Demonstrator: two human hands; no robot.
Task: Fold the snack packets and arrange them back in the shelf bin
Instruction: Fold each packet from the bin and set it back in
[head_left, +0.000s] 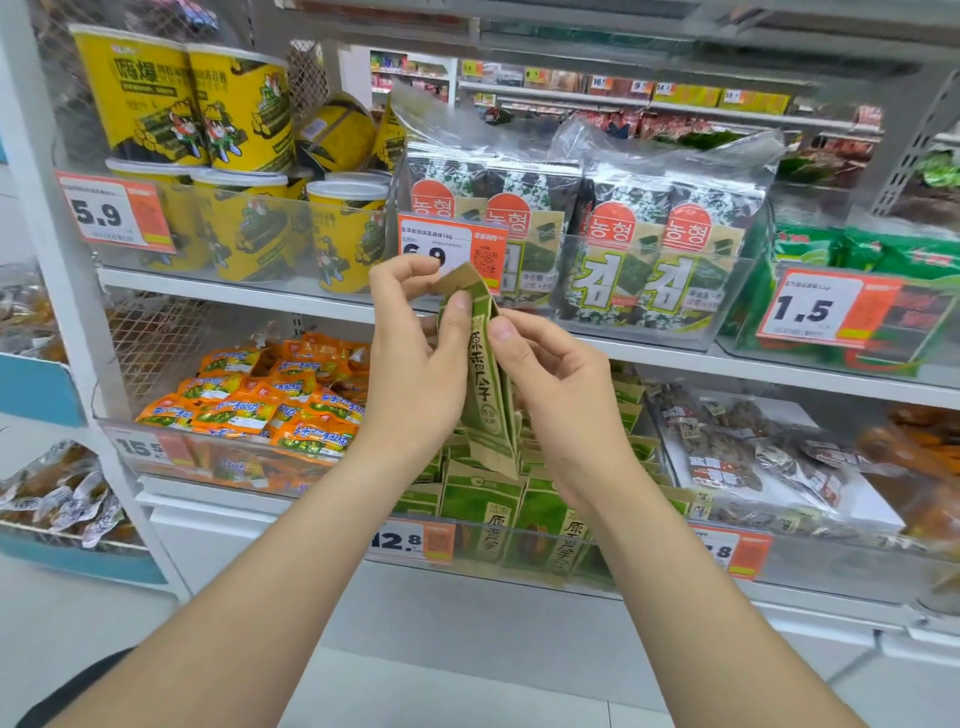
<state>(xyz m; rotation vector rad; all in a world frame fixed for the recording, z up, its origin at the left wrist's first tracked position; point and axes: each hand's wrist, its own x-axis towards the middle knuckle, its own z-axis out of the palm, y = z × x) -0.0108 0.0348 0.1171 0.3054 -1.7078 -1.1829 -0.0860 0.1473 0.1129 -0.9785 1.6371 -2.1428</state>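
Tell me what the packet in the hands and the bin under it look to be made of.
Green snack packet: seemingly kraft-style paper, matte; its tan top flap holds a sharp crease and shows no glare. Any inner lining cannot be told. Shelf bin: clear hard plastic, glossy; the stocked packets show through its front wall, which carries faint reflections.

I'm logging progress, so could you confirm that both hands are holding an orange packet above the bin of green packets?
Not quite: the packet is green, not orange. The head view shows the left hand and the right hand both pinching it above the bin of green packets; the orange packets lie further left.
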